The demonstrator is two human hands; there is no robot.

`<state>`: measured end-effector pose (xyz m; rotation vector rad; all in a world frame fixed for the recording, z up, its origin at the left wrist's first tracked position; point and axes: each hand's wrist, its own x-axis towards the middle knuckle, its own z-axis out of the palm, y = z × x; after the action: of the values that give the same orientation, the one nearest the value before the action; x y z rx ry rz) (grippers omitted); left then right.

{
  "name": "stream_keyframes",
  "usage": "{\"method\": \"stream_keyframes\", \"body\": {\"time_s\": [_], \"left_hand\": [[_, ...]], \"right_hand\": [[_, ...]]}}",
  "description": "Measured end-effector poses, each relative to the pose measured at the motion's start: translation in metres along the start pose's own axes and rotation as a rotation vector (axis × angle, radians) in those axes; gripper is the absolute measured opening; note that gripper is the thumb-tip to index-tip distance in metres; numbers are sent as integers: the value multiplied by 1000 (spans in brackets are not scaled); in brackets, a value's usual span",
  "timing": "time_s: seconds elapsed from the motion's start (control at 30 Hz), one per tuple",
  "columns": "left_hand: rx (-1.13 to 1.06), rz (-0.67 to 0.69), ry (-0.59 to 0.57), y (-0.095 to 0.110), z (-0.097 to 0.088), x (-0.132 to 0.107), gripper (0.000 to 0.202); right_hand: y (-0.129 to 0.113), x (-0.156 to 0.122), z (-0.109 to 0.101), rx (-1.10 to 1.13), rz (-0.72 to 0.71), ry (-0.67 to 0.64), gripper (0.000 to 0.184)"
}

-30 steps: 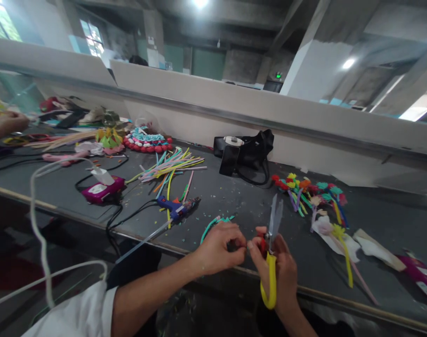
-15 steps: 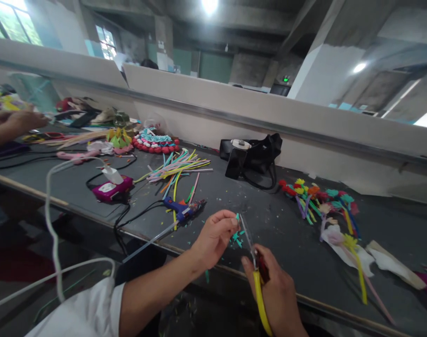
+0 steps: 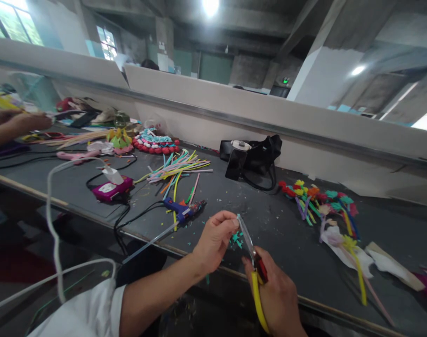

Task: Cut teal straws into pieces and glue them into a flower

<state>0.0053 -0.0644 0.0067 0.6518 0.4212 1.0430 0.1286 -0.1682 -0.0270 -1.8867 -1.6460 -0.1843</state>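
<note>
My right hand (image 3: 278,290) is wrapped round a pair of scissors (image 3: 247,236) with yellow handles, its blades pointing up toward my other hand. The fingers of my left hand (image 3: 215,238) pinch a small teal piece (image 3: 238,217) right at the blade tips; most of it is hidden by the fingertips. Small teal scraps (image 3: 237,240) lie on the dark table just below and behind my left fingers. A blue glue gun (image 3: 185,209) with a long clear glue stick rests left of that hand.
Several colourful strips (image 3: 180,166) lie in a heap beyond the glue gun. A purple power strip (image 3: 113,188) with a white plug sits left. At the back is a black bag (image 3: 257,157); to the right, colourful flowers (image 3: 316,196). A co-worker's hands (image 3: 27,122) show far left.
The scissor blades have come together at the teal piece, and less of that piece shows above my left fingertips. Both hands stay in nearly the same place.
</note>
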Motion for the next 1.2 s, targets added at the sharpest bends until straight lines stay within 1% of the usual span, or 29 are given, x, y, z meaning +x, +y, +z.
{"method": "stream_keyframes", "body": {"time_s": [0.07, 0.17, 0.27, 0.43, 0.53, 0.63, 0.67, 0.73, 0.83, 0.93, 1.03, 1.2], "left_hand": [[10, 1, 2, 0, 0, 1, 10], [14, 10, 6, 0, -1, 2, 10], [32, 22, -3, 0, -2, 1, 9], [63, 8, -42, 0, -3, 2, 8], [156, 62, -54, 1, -6, 6, 9], [380, 139, -42, 2, -12, 7, 11], [487, 170, -31, 2, -15, 6, 12], [613, 189, -20, 4, -23, 1, 13], [788, 213, 4, 9, -37, -11, 13], [1026, 262, 14, 15, -47, -13, 9], [1252, 315, 8, 19, -46, -2, 3], [1533, 350, -27, 21, -31, 25, 4]], "right_hand": [[1, 0, 0, 0, -9, -3, 38], [4, -2, 2, -5, -40, 25, 38], [6, -3, 3, 4, -36, 11, 36], [3, -3, 3, 44, 29, -73, 32], [7, 1, 0, -57, 122, -95, 32], [24, 6, -8, -212, 247, -161, 35], [32, 6, -11, -239, 280, -202, 37], [52, 5, -19, -251, 343, -283, 40], [82, -2, -30, -232, 358, -328, 40], [103, -8, -39, -228, 370, -342, 40], [114, -7, -45, -247, 383, -346, 39], [121, 5, -45, -301, 358, -359, 41]]}}
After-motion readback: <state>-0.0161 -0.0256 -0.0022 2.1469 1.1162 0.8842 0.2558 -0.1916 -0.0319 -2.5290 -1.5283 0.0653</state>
